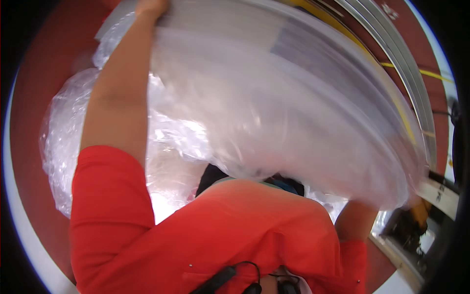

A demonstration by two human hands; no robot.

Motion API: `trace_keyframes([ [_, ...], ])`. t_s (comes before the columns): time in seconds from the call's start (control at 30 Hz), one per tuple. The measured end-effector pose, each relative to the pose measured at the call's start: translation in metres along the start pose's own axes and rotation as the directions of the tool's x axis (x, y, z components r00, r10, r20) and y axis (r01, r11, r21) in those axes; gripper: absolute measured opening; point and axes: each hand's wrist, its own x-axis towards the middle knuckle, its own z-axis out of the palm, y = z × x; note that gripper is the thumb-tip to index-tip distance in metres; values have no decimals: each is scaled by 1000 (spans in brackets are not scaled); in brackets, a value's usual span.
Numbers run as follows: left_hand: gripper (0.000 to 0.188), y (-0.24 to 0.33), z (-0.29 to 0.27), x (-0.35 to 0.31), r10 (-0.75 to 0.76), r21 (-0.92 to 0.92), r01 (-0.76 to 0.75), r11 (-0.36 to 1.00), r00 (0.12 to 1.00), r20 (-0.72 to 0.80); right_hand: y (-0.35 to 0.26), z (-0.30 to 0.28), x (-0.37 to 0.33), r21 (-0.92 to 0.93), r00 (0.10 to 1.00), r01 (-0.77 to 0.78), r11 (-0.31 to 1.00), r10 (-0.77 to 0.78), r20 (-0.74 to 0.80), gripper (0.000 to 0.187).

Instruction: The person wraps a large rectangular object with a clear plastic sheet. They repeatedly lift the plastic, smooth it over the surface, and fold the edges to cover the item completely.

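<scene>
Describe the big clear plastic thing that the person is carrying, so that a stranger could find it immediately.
Start from the red floor, then the person's red shirt. Above the shirt, a large motion-blurred bundle of clear plastic sheets crosses the picture, with the left hand on its top edge. Unlike the crumpled plastic wrap beside it, it looks smooth and layered.

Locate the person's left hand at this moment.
In the head view, the left hand is at the top edge, left of centre, gripping the large plastic-wrapped bundle.

We count one large plastic-wrapped bundle of long pale strips [293, 98], one crumpled heap of clear plastic film [63, 142], and two bare forearms in red sleeves, with only one hand [152, 7] visible.
</scene>
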Motion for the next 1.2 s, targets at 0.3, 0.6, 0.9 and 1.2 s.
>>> trace_keyframes([
  [0.3,37,-52,30,49,216,355,-253,900,966,141,-197,-45,-286,-691,432,-717,92,-719,-544,22],
  [0.6,42,-126,63,105,345,225,-338,914,939,10,-170,-92,-367,-529,-111,-384,757,-607,-787,30],
  [0.9,40,-148,64,118,361,258,-347,902,933,-5,-319,-88,-327,613,143,-747,-258,-963,-230,38],
  [1.2,37,-132,54,102,257,325,-255,911,966,36,-153,-181,-249,-261,674,-667,-698,-414,-612,55],
])
